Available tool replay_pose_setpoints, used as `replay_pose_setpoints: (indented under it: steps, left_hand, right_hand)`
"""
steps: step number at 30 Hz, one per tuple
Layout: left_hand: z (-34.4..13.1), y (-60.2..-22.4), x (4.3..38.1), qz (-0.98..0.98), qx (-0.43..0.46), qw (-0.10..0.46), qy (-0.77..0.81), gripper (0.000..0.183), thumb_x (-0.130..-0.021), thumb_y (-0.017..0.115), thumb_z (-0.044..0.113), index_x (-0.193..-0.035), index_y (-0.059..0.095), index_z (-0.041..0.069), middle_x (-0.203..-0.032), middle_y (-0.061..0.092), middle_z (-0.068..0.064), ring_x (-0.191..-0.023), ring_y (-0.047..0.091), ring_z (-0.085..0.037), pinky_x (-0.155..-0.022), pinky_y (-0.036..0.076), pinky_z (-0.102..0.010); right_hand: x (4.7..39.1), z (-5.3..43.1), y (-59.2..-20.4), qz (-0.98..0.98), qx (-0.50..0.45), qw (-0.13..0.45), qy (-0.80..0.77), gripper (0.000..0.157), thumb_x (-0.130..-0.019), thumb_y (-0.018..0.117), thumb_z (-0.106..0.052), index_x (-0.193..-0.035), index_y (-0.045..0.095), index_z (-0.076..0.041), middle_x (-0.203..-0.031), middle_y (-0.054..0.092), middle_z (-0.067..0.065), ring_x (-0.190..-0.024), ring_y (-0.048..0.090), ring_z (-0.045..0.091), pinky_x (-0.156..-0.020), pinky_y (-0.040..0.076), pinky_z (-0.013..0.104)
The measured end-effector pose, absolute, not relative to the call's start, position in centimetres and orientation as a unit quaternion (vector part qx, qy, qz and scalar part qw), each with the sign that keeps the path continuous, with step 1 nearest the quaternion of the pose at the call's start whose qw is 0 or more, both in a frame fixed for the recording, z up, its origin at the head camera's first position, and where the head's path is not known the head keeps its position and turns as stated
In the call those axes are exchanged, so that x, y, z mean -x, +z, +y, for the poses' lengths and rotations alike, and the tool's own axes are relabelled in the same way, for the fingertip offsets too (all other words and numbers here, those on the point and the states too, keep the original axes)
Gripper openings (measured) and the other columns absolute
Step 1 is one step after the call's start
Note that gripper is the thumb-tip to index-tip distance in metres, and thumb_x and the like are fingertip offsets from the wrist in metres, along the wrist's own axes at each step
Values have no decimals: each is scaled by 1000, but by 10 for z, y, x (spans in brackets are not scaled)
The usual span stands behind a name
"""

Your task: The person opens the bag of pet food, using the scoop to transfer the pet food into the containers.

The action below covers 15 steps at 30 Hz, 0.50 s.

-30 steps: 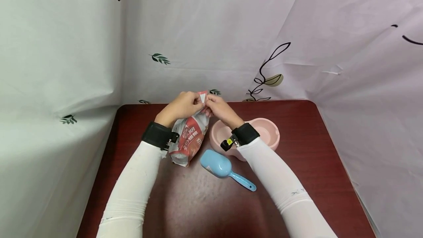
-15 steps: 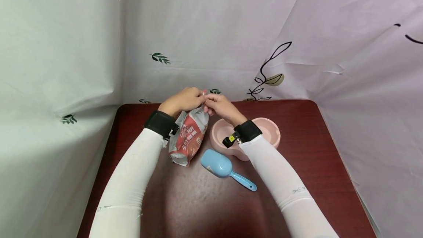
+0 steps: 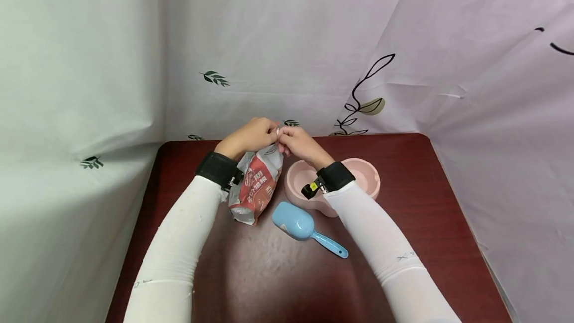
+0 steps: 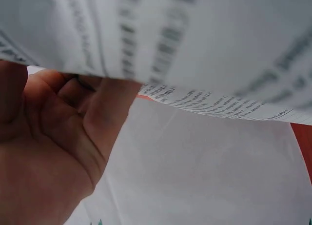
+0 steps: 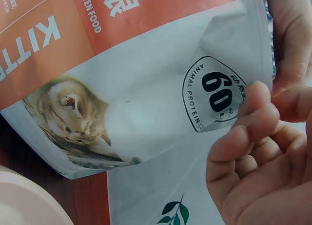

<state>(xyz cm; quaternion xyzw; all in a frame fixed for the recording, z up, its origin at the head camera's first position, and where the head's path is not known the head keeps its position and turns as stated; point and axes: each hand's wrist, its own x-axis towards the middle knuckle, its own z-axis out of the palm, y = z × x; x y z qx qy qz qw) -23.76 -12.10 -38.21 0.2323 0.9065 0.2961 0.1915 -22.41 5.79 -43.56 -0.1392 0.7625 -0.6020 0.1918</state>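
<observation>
Bag (image 3: 257, 186): kitten food, between the forearms; base toward the person on the table (image 3: 435, 223), top end running up and away to both hands. Printed front, cat picture included, shows in the right wrist view.
Left hand (image 3: 253, 136): pinches the bag's top edge, on the left; fingertips hidden behind the bag in the left wrist view.
Right hand (image 3: 301, 144): pinches the same edge, thumb and index tight together, other fingers curled over the front by the "60" badge.
Hand gap: narrow, fingertips about meeting at the top; bag body sits below them, more under the left.
Bowl (image 3: 367, 176): pink, two basins, right of the bag, partly behind the right wrist strap (image 3: 337, 177).
Scoop (image 3: 296, 222): blue, lies near the bag and bowl, handle angled right toward the person.
</observation>
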Motion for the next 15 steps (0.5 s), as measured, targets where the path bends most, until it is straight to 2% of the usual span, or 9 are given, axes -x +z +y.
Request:
replay_pose_setpoints:
  steps: [3,5,7,8,10,12,15]
  left_hand:
    - [-124,-385,238,901,-235,186,314,34,-105,49,16,-71,48,12,-144,60,-20,-50,33,-10,-57,33,-27]
    - [-125,-387,238,899,-237,181,322,34,-104,49,15,-71,47,12,-146,59,-21,-50,32,-11,-58,32,-27]
    - [-125,-388,238,900,-242,168,320,33,-103,50,14,-70,46,13,-119,71,-20,-51,32,-10,-59,32,-27]
    - [-125,-389,238,902,-244,159,318,33,-101,51,12,-69,45,13,-100,71,-17,-51,32,-10,-59,32,-27]
    - [-125,-390,238,905,-247,144,316,32,-98,51,9,-67,43,14,-71,57,-7,-52,31,-11,-60,32,-28]
    - [-125,-391,237,907,-249,133,312,32,-96,52,7,-66,42,14,-60,37,0,-52,31,-11,-60,31,-28]
    - [-126,-392,237,909,-253,125,307,34,-96,52,6,-66,40,15,-58,32,5,-52,30,-11,-60,31,-29]
  right_hand:
    - [225,57,-436,771,145,173,-595,29,-103,46,-10,-77,61,-7,-65,58,-2,-55,47,12,-56,38,24]
    - [225,56,-437,776,143,163,-593,29,-101,46,-9,-76,61,-9,-64,58,-1,-54,46,12,-54,37,24]
    - [225,55,-438,779,143,157,-590,30,-102,46,-9,-75,60,-10,-64,58,0,-53,44,12,-53,35,24]
    - [225,55,-438,781,144,153,-588,30,-102,47,-9,-75,59,-10,-64,57,2,-52,43,12,-52,35,24]
    - [224,54,-437,786,145,145,-583,30,-101,47,-10,-74,58,-9,-63,56,3,-52,41,12,-51,33,25]
    - [223,53,-436,793,148,134,-575,28,-100,48,-11,-74,58,-6,-62,55,3,-52,40,12,-51,31,25]
    - [222,52,-434,803,148,119,-565,25,-97,50,-9,-75,59,-1,-60,53,3,-54,41,13,-53,31,25]
